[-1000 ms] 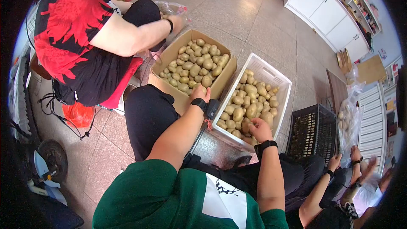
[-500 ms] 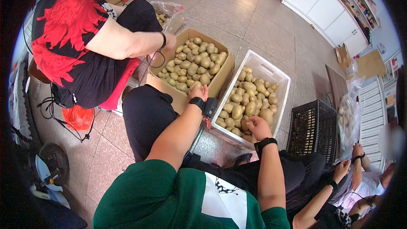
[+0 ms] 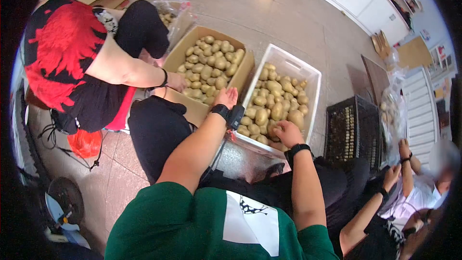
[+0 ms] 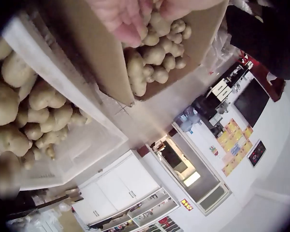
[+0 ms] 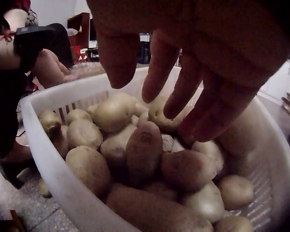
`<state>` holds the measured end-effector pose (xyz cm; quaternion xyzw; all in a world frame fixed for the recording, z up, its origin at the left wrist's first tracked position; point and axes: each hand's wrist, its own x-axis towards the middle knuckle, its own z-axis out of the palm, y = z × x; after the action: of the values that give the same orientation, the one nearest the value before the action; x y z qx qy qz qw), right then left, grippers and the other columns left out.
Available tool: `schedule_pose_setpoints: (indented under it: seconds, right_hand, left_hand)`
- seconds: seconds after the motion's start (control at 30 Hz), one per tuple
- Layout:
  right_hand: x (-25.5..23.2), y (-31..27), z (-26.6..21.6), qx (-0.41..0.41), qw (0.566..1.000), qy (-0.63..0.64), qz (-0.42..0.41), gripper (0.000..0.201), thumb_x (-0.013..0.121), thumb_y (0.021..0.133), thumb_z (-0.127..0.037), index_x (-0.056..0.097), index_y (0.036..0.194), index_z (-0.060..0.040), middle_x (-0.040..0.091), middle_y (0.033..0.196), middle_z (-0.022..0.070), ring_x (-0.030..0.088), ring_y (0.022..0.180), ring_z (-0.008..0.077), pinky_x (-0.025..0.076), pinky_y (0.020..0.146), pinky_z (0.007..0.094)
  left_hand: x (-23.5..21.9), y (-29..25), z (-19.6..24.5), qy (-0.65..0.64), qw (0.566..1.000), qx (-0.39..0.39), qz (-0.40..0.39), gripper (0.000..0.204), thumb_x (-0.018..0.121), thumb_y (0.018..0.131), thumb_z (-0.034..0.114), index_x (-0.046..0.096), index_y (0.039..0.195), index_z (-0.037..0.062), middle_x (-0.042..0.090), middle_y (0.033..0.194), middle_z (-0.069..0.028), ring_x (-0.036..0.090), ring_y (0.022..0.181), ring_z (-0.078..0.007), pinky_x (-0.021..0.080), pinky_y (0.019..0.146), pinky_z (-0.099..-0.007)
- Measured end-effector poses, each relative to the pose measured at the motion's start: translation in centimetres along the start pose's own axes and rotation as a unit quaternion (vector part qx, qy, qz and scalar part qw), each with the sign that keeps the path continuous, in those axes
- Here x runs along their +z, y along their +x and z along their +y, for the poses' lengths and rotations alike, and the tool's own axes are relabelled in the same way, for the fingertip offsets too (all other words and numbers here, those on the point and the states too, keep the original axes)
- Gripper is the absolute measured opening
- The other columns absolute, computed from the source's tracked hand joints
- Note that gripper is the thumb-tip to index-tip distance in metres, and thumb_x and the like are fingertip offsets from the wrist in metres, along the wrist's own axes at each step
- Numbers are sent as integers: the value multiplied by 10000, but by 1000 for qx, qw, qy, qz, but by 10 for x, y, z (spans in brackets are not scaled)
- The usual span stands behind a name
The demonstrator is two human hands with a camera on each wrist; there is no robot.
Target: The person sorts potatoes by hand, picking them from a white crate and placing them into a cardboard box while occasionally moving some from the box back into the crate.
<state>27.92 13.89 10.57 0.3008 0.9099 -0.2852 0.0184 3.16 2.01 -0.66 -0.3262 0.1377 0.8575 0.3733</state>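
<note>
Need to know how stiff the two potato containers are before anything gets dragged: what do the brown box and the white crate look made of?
The brown box looks like corrugated cardboard: matte tan, with folded flaps and a raw cut edge. The white crate looks like moulded plastic: smooth, slightly glossy, with a thick rolled rim and slotted walls. Probably rigid, though thickness is hard to judge.
</note>
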Motion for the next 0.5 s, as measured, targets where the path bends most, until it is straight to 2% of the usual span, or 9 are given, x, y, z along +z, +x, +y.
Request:
schedule_pose_setpoints:
  seconds: [0.07,0.13,0.2,0.27,0.33,0.4,0.43,0.47,0.5]
  right_hand:
    - [-2,0,0,14,1000,2,-10,346,610,712,-238,589,975,-15,603,897,177,581,825,293,457,733,348]
    - [-2,-1,-2,49,999,12,-13,301,600,719,-232,601,953,-43,585,929,180,558,867,317,441,766,366]
    - [-1,-2,-2,79,996,24,-17,257,589,725,-226,613,930,-71,567,961,183,535,910,341,426,799,383]
    - [-2,0,-1,54,999,0,-1,240,576,730,-216,618,908,-61,563,949,187,537,901,339,428,793,385]
    - [-5,2,1,64,998,12,8,228,563,733,-208,621,896,-58,562,948,196,539,899,335,428,791,384]
    - [-22,-1,-17,111,986,80,92,199,558,727,-163,619,868,-36,561,937,210,544,878,338,431,782,388]
    - [-24,1,-12,112,978,123,124,203,567,711,-118,600,885,-20,550,971,204,525,914,343,421,799,392]
    - [-24,2,-8,114,978,123,126,203,567,711,-118,600,885,-20,550,971,204,525,914,343,421,799,392]
    - [-24,2,-4,91,974,62,196,232,570,706,-101,582,922,-17,535,1006,201,507,949,344,411,817,394]
  left_hand:
    - [8,-10,-17,11,999,-29,-26,330,461,871,261,434,1010,-37,515,952,-106,543,859,-229,508,742,-297]
    - [27,-38,-29,42,997,-46,-43,163,449,846,99,442,943,-31,527,860,-104,546,818,-244,500,746,-302]
    - [30,-46,-42,85,994,-41,-50,159,452,852,96,431,948,-29,512,916,-117,537,847,-234,489,767,-307]
    - [32,-55,-53,119,987,-73,-82,171,454,862,116,415,959,-19,485,982,-133,521,886,-233,474,791,-314]
    - [33,-66,-62,152,983,-77,-73,181,452,871,133,402,979,-4,462,1026,-139,508,915,-233,466,804,-316]
    - [28,-64,-67,162,977,-120,-70,169,447,876,140,406,981,15,471,1020,-133,511,912,-235,464,807,-322]
    - [27,-65,-69,183,973,-118,-70,164,453,874,142,411,982,27,477,1019,-118,514,912,-229,464,806,-320]
    - [23,-63,-71,184,973,-121,-70,164,453,874,142,411,982,27,477,1019,-118,514,912,-229,464,806,-320]
    - [20,-61,-72,193,971,-121,-70,160,455,872,143,417,980,32,481,1014,-111,516,912,-224,463,807,-318]
